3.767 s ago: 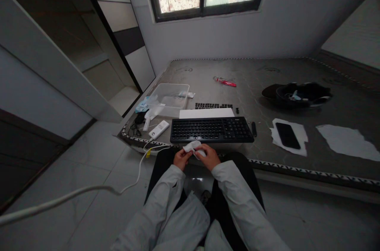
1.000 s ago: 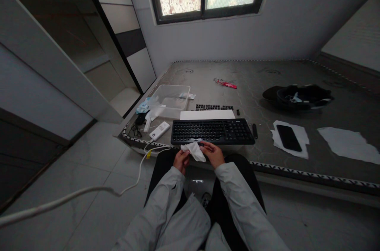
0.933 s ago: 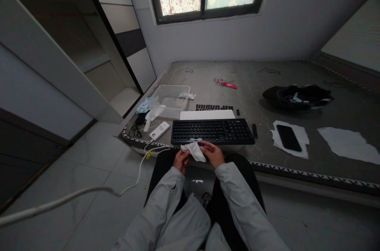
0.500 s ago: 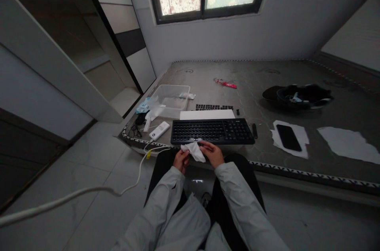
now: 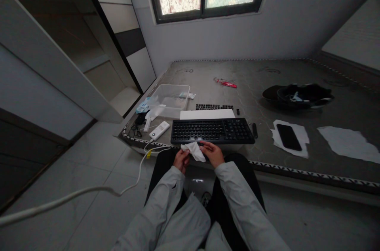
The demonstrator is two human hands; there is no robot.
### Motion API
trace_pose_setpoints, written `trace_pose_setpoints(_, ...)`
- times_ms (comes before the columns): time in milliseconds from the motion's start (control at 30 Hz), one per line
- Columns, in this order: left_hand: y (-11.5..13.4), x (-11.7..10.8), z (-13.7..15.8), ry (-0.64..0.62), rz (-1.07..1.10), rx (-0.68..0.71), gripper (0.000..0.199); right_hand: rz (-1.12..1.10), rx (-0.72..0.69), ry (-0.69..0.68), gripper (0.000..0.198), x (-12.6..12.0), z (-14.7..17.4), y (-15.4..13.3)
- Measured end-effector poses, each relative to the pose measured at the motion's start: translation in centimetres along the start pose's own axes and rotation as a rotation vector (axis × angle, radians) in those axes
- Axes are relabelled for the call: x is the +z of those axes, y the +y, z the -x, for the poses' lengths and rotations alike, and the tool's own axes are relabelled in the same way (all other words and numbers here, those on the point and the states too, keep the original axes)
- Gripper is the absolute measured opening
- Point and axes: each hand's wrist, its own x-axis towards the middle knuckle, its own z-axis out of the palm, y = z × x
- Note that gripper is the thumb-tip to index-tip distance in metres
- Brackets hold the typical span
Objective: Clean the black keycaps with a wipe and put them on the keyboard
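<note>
In the head view, a crumpled white tissue (image 5: 193, 152) is between my two hands, just in front of the keyboard's near edge. My left hand (image 5: 181, 160) is closed, pinching the tissue's left side. The fingers of my right hand (image 5: 213, 153) close on its right side. Something small and dark shows by those fingertips, too small to make out. Directly beyond lies a black keyboard (image 5: 208, 131), with a small pale spot at its lower middle edge. Behind it are a white sheet or board (image 5: 208, 114) and rows of loose black keycaps (image 5: 208, 106).
To the left are a clear plastic box (image 5: 170, 114), a white power bank (image 5: 159, 130) with a cable, and a blue package (image 5: 143, 105). On the right, a phone (image 5: 288, 137) lies on white paper near a black cap (image 5: 299, 96). A red wrapper (image 5: 227, 83) lies farther back.
</note>
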Motion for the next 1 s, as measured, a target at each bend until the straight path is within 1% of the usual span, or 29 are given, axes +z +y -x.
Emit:
trace_pose_setpoints(333, -0.1, 0.0, -0.1, 0.019, 0.011, -0.008, 0.045, -0.015, -0.009, -0.013, 0.043, 0.0, 0.0, -0.2)
trace_pose_setpoints(600, -0.2, -0.3, -0.4, 0.003, 0.011, -0.02, 0.041, -0.045, -0.027, 0.061, 0.042, -0.4, -0.3, 0.6)
trace_pose_setpoints(733, -0.1, -0.3, -0.4, -0.007, 0.009, -0.02, 0.04, -0.046, -0.012, 0.093, 0.041, -0.8, -0.5, 0.4)
trace_pose_setpoints(800, 0.0, -0.2, -0.3, -0.009, 0.008, -0.023, 0.039, -0.013, -0.02, 0.099, 0.041, -1.2, -0.5, 0.0)
trace_pose_setpoints(867, 0.1, -0.2, -0.2, -0.007, 0.009, -0.026, 0.037, 0.075, -0.06, 0.121, 0.04, -1.8, -0.6, -0.5)
trace_pose_setpoints(1000, 0.2, -0.2, -0.2, -0.008, 0.014, -0.028, 0.036, 0.306, -0.187, 0.233, 0.036, -3.8, -1.1, -1.4)
